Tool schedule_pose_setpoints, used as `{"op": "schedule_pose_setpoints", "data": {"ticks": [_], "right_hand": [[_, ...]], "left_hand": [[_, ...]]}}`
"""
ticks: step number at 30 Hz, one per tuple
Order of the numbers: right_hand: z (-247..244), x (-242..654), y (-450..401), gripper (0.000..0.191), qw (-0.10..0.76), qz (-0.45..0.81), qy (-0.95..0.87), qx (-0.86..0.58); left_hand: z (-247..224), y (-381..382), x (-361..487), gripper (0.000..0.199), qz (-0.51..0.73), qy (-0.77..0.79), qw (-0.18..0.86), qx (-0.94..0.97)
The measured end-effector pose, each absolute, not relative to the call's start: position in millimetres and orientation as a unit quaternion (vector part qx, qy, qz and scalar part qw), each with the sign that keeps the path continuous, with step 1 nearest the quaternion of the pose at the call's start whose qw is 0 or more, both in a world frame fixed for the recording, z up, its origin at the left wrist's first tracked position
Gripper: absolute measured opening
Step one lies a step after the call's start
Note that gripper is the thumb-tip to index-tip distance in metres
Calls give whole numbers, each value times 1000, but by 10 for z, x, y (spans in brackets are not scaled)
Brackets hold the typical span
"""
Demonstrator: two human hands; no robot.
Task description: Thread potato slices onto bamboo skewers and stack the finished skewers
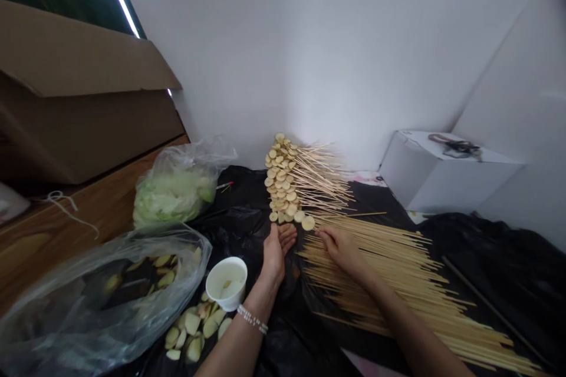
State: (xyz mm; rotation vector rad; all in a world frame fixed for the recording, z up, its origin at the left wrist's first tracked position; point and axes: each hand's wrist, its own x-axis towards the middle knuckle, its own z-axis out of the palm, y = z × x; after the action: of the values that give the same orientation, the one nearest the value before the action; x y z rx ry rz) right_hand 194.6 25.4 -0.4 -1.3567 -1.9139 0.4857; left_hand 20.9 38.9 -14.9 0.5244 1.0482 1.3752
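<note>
Right hand on the left ends of loose bamboo skewers, grip unclear, their long axis slanting down-right; left hand open, empty, just below skewered potato slices.

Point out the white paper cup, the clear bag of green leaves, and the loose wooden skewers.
White paper cup (230, 304), head view, outer wall.
Clear plastic bag of pale green leaves (190, 159), head view, gathered top.
Loose thin wooden skewers (389, 283), head view, middle of shafts.

Makeshift food-prep corner: bamboo skewers, black plastic sheeting, cardboard box.
</note>
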Motion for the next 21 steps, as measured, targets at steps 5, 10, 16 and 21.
{"op": "schedule_pose_setpoints", "data": {"ticks": [5, 10, 16, 21], "right_hand": [[196, 2195, 367, 20, 407, 284, -689, -529], [514, 2451, 570, 22, 441, 285, -675, -518], [866, 2353, 1245, 19, 518, 118, -666, -523], [1017, 1976, 1855, 18, 493, 57, -677, -544]], "left_hand": [[-183, 409, 206, 35, 604, 459, 615, 215], [-229, 419, 203, 30, 608, 456, 609, 227], [-270, 419, 202, 24, 610, 447, 610, 235], [-255, 418, 201, 24, 606, 453, 612, 229]]}}
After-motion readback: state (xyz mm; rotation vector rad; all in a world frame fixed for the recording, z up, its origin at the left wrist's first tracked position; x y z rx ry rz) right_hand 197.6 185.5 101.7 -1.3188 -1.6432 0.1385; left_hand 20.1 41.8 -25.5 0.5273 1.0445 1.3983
